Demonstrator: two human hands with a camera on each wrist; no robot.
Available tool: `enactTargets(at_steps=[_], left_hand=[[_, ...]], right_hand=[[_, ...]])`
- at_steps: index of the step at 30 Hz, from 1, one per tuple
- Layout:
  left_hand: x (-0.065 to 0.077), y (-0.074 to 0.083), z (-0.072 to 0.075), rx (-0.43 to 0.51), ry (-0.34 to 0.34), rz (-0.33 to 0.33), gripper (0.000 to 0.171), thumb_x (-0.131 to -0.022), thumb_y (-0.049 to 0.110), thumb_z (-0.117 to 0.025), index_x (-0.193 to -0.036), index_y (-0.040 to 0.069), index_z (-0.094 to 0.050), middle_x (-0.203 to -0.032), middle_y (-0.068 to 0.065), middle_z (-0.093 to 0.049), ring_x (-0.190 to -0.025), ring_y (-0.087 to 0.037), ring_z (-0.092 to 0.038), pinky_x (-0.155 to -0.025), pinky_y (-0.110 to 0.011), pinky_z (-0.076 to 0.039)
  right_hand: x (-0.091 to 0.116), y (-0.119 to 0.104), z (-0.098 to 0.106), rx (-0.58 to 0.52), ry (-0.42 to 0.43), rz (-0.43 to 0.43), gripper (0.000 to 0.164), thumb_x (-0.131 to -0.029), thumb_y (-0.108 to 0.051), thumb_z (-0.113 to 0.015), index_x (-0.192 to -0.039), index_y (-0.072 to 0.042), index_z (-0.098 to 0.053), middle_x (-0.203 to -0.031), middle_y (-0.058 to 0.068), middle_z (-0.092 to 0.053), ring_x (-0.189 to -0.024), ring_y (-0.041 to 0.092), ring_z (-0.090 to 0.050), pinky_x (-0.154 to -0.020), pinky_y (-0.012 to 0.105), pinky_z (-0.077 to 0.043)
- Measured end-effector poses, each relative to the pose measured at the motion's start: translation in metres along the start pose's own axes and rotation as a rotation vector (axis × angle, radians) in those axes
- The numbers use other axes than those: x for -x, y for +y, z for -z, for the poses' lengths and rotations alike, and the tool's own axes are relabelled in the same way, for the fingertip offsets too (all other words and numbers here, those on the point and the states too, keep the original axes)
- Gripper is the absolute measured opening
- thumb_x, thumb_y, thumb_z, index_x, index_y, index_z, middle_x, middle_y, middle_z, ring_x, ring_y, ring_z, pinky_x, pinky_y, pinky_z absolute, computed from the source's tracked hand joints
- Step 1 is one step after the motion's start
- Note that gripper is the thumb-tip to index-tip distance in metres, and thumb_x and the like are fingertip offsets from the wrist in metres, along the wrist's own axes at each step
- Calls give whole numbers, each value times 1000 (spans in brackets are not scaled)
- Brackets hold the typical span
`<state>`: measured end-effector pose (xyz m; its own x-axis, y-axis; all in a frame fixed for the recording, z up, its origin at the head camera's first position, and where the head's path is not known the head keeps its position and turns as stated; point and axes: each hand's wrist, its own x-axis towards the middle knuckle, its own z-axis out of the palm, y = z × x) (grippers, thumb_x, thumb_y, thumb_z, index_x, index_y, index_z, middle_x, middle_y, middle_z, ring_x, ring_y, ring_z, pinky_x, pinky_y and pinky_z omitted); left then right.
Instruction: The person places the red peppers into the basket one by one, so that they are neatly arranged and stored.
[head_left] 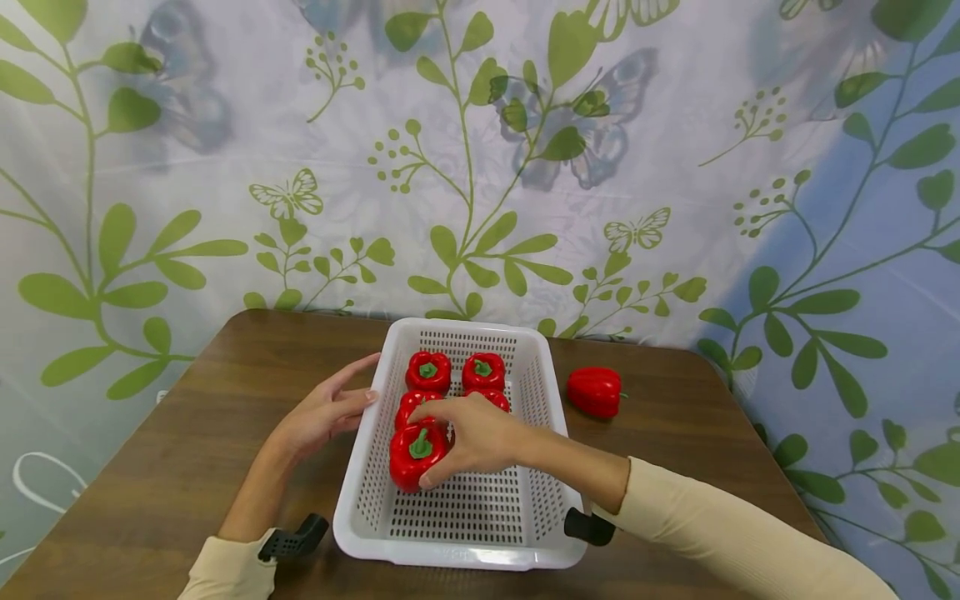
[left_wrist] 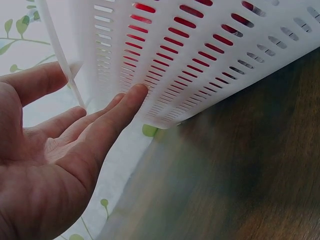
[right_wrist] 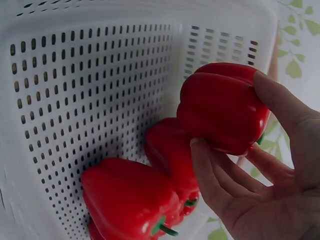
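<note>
My right hand (head_left: 483,433) grips a red bell pepper (head_left: 411,468) between thumb and fingers, over the front left part of a white perforated plastic basket (head_left: 457,553). In the right wrist view this held bell pepper (right_wrist: 220,112) is raised above other bell peppers in the basket. My left hand (head_left: 321,417) is at the basket's left side, its fingers extended with fingertips right at the wall and rim. Several red bell peppers with green stems stand inside, such as one at the back left (head_left: 428,372) and one at the back right (head_left: 483,372); my right hand partly hides the middle ones.
One more red bell pepper (head_left: 595,392) lies on its side on the brown wooden table (head_left: 660,500), right of the basket. Behind the table hangs a patterned curtain (head_left: 465,167) with green leaves and butterflies. Dark wrist devices sit at both sleeves.
</note>
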<state>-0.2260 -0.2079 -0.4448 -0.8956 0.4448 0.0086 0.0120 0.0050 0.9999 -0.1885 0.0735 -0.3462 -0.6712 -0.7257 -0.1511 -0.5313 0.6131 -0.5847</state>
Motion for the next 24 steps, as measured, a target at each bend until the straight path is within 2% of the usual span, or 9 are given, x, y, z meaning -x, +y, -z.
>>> enactTargets(at_steps=[9,19,24], left_hand=[[-3,4,4,46,-26,0,67,-105,16,-54,-163,18,-19,-148,-31,-49,-116,-27,-70,-93,-44,-59],[-2,6,3,25,-17,7,67,-105,19,-54,-163,20,-20,-150,-31,-47,-120,-33,-67,-94,-46,-58],[-2,7,3,25,-18,7,67,-105,18,-54,-163,19,-20,-149,-31,-48,-119,-32,-68,-94,-46,-59]], right_hand=[[-11,-1,-6,60,-27,-48,69,-77,-39,-88,-138,-23,-61,-129,-6,-68,-113,8,-61,-87,20,-54],[-15,-5,-12,69,-53,-65,65,-75,-39,-89,-134,-24,-64,-125,-9,-68,-110,6,-61,-84,18,-55],[-14,-5,-18,69,-73,-57,63,-75,-36,-90,-131,-22,-65,-122,-9,-69,-107,4,-61,-84,17,-55]])
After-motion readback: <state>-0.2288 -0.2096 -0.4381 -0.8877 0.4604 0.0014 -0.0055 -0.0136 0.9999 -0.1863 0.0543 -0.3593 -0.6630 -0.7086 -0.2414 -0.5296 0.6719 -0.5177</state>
